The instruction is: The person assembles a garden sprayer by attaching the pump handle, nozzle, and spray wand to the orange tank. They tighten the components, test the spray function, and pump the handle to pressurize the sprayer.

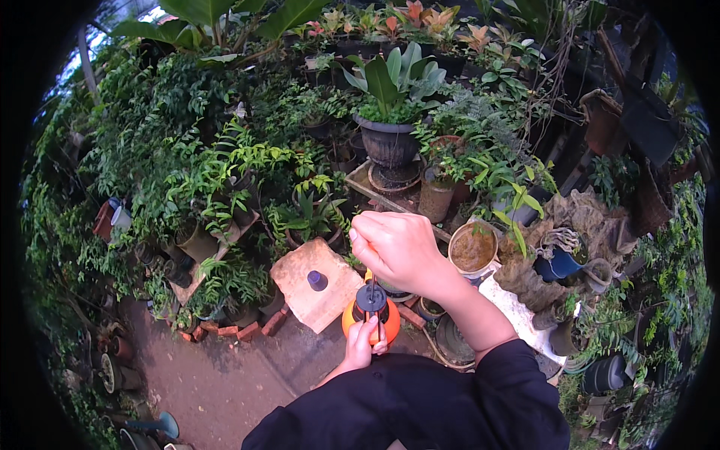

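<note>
Close in front of my body is an orange pump sprayer (349, 321) with a black top. My left hand (362, 343) is closed round the black part at its near side. Above it, my right hand (397, 251) makes a fist over the sprayer's pump rod (373, 282), a thin dark rod rising from the black top. The pump handle itself is hidden inside the fist. To the left, a small dark purple piece, cap-like in shape (317, 280), stands on a pale square slab (311, 311), apart from both hands.
A large ribbed pot (388, 142) with a broad-leaved plant stands ahead. Right of my hands are a round bucket of brownish contents (473, 247) and a blue container (557, 265). Red bricks (250, 334) edge the paved ground (202, 382). Dense potted plants surround me.
</note>
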Demonstrator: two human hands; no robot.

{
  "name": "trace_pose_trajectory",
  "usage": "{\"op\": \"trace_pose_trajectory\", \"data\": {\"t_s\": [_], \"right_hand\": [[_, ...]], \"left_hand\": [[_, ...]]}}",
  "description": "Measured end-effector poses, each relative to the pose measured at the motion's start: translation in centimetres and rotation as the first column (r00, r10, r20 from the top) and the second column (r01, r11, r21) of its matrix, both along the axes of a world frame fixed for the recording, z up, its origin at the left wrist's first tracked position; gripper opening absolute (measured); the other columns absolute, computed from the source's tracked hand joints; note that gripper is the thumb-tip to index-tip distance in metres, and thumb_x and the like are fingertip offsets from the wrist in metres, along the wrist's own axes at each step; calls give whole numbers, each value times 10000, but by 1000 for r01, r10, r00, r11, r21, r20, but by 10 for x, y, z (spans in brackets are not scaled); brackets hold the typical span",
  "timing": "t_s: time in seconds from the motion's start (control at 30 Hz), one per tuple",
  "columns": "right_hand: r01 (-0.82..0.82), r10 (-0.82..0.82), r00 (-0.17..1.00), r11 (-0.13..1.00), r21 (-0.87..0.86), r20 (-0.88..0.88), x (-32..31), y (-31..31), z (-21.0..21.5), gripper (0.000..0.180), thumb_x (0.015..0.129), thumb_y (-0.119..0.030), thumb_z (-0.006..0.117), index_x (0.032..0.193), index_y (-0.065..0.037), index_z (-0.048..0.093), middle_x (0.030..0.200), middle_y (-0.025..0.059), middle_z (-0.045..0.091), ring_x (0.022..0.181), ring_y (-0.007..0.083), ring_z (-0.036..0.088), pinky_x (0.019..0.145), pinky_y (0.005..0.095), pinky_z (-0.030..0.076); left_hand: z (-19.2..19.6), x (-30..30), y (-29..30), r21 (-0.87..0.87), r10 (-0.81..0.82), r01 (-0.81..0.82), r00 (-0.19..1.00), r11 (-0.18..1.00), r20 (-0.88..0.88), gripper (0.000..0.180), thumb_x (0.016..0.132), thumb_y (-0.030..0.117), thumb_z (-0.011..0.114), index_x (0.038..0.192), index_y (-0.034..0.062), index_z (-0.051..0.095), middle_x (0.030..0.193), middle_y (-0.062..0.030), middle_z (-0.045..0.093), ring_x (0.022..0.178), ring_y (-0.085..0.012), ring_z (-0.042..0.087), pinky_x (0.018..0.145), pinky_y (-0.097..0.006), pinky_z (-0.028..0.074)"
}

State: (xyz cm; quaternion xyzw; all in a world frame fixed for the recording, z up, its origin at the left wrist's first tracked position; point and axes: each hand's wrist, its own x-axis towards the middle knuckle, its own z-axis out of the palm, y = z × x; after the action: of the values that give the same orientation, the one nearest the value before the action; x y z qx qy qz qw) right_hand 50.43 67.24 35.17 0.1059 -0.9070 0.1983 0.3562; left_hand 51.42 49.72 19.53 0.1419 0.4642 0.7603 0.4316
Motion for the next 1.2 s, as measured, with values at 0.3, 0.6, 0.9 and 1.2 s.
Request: {"op": "trace_pose_trajectory", "data": {"t_s": [0.3,0.6,0.9,1.2], "right_hand": [[-23,23,1000,999,-30,-15,14,-4,3,166,885,-146,573,763,-37,543,682,101,544,588,315,576,519,406,451],[26,-33,961,999,27,273,14,-38,-5,161,885,-180,569,782,-61,532,699,78,552,609,290,607,527,408,472],[21,-20,981,1000,-3,191,10,-32,4,167,892,-189,556,797,-52,538,715,95,567,610,313,617,509,416,473],[138,-133,981,990,29,-140,16,-7,19,185,895,-163,566,757,-49,519,674,90,540,600,303,591,531,408,462]], "left_hand": [[-2,3,1,17,-4,5,998,1000,-64,432,1033,340,417,758,23,519,521,-49,456,441,-121,405,450,-257,334],[-2,3,-2,29,18,-17,999,999,-38,445,1033,349,408,756,18,519,520,-49,456,443,-118,405,450,-256,338],[4,3,3,13,72,-71,988,997,-140,453,1020,378,382,731,40,470,501,-43,414,424,-122,373,435,-268,332],[0,5,1,16,14,-12,992,1000,-129,422,1036,341,401,787,18,512,537,-52,456,454,-116,408,459,-264,351]]}}
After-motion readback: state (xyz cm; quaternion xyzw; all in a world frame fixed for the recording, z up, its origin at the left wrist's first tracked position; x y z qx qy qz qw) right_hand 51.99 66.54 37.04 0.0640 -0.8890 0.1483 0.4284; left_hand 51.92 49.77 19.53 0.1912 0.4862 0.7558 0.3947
